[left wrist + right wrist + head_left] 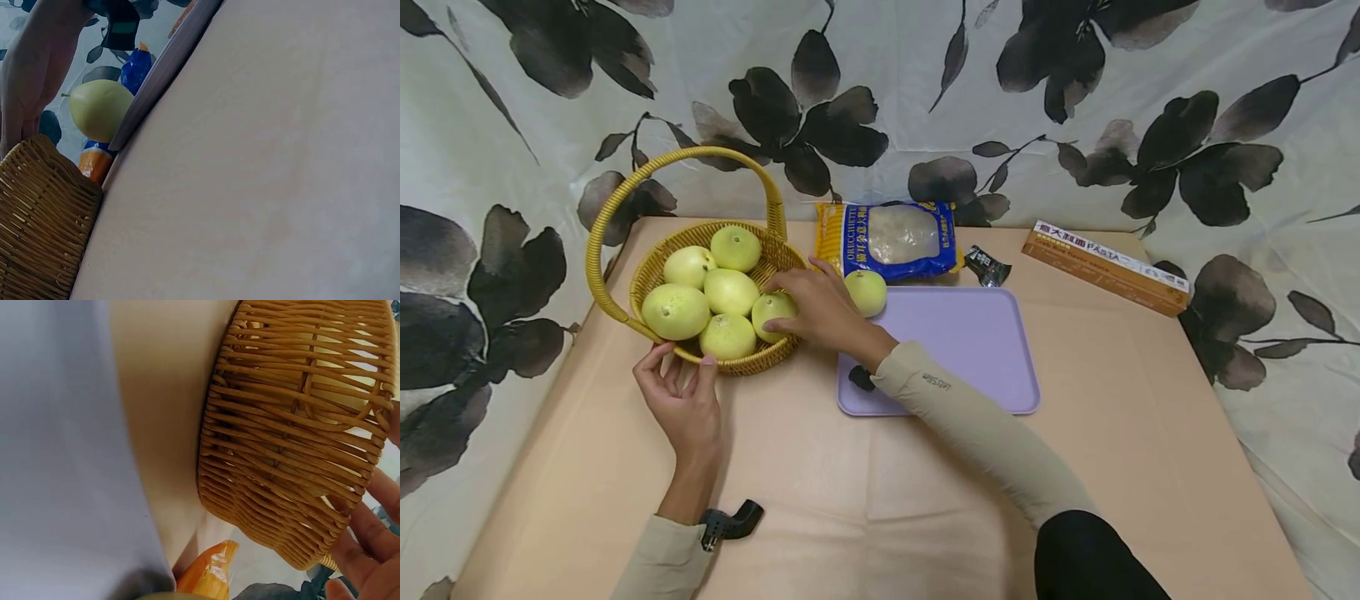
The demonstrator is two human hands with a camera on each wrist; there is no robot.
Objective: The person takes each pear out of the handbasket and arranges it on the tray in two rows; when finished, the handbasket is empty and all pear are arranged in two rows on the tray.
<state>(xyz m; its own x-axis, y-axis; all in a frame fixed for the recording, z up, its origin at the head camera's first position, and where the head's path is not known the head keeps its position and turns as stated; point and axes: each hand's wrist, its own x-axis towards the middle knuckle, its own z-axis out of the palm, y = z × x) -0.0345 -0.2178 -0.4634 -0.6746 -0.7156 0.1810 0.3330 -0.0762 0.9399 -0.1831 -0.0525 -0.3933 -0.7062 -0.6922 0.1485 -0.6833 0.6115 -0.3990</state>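
A yellow wicker basket (767,360) with a tall arched handle stands at the left of the table, filled with several yellow-green pears (675,312). My right hand (820,307) reaches over the basket's right rim, thumb and fingers bent around a pear (771,313) at that side. In the right wrist view its fingers (369,534) show beyond the woven wall, and the pear they grip is mostly hidden. With bent fingers and thumb, my left hand (683,408) holds the basket's front rim near the handle's foot. Another pear (867,292) sits at the tray's upper left corner.
Right of the basket lies a lilac tray (955,350), partly under my right forearm. Behind it are a blue-and-yellow pasta bag (901,237) and a small black packet (987,267). A long orange-brown pasta box (1105,268) lies at the back right. Floral cloth hangs behind the table.
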